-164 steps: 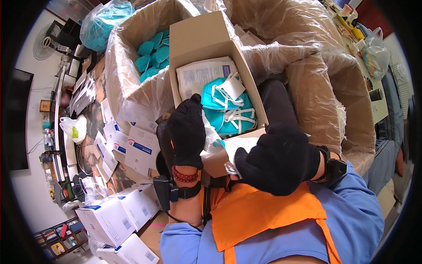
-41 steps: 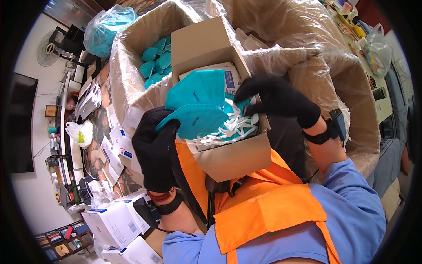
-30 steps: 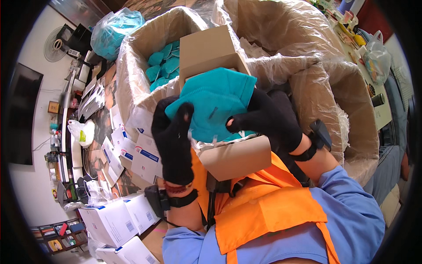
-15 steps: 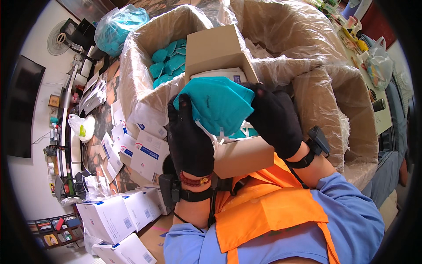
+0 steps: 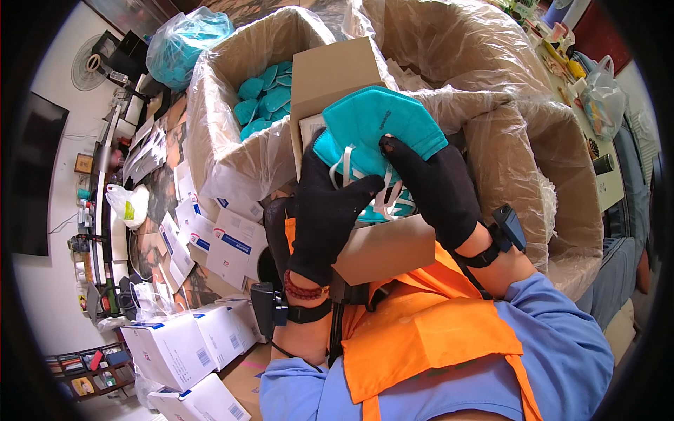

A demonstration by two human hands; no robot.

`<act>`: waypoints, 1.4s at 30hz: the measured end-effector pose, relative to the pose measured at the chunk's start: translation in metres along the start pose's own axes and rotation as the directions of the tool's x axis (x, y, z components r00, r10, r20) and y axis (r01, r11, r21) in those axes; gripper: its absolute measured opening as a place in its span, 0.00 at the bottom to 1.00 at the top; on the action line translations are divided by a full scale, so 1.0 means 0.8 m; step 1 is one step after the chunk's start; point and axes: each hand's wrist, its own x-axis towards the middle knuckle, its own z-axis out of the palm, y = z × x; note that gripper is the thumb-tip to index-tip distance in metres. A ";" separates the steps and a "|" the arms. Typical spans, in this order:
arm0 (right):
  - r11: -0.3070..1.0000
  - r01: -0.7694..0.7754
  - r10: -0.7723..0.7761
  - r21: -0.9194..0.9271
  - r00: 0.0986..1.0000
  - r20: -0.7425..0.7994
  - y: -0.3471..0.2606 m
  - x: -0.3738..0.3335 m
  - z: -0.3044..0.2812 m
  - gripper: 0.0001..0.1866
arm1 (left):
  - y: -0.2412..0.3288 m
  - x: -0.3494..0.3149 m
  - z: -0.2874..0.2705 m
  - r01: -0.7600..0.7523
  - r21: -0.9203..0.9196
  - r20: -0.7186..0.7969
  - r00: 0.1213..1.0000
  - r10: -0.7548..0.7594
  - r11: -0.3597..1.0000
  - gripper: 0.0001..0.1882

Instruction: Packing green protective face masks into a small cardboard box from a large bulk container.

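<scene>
A teal folded face mask (image 5: 382, 126) with white elastic straps is held between my two black-gloved hands, tilted over an open cardboard box (image 5: 385, 251). My left hand (image 5: 335, 200) grips its lower left edge, the thumb pointing in toward the straps. My right hand (image 5: 432, 179) pinches the lower right part, with the thumb on the front face. More teal masks with white straps lie in the box beneath, partly hidden by the held mask and my hands. The box's far flap (image 5: 333, 77) stands up behind the mask.
A plastic-lined carton (image 5: 210, 133) holding teal masks stands at the far left, a bag of teal items (image 5: 184, 49) beyond it. Larger lined cartons (image 5: 491, 42) stand far right. White boxes (image 5: 168, 351) are stacked near left, with flattened white cartons (image 5: 235, 245) on the floor.
The mask has turned and tipped up, moving slightly right and away from me. My left hand has shifted its hold, its thumb now by the straps; my right thumb has come onto the mask's face.
</scene>
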 end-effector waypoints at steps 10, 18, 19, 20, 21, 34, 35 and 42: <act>0.990 -0.063 0.072 -0.125 0.995 0.067 -0.012 0.000 -0.003 0.15 | 0.001 -0.007 -0.005 0.058 0.023 0.040 0.997 -0.059 0.998 0.25; 0.931 -0.163 0.137 0.327 0.985 0.102 0.014 0.003 -0.016 0.18 | -0.007 -0.003 -0.045 0.430 0.015 0.160 0.890 -0.427 0.902 0.18; 0.931 -0.164 0.138 0.326 0.985 0.101 0.015 0.003 -0.016 0.18 | -0.011 -0.003 -0.053 0.457 0.120 0.195 0.860 -0.473 0.881 0.16; 0.920 -0.188 0.164 0.343 0.982 0.097 0.015 0.002 -0.016 0.18 | -0.020 -0.004 -0.053 0.458 0.120 0.196 0.859 -0.473 0.881 0.16; 0.908 -0.213 0.191 0.360 0.977 0.097 0.016 0.002 -0.015 0.18 | -0.020 -0.002 -0.049 0.290 0.108 0.190 0.933 -0.306 0.951 0.15; 0.980 -0.171 0.169 -0.100 0.985 -0.034 0.047 0.020 -0.040 0.16 | -0.052 0.001 -0.064 0.197 0.376 -0.001 0.977 -0.212 0.905 0.13; 0.987 -0.159 0.159 -0.015 0.987 -0.025 0.048 0.021 -0.039 0.15 | -0.048 0.000 -0.062 0.197 0.377 0.001 0.977 -0.213 0.905 0.13; 0.978 0.156 -0.161 -0.139 0.987 -0.020 0.024 0.007 -0.010 0.14 | -0.017 0.003 -0.055 0.163 0.101 -0.051 0.986 -0.158 0.981 0.18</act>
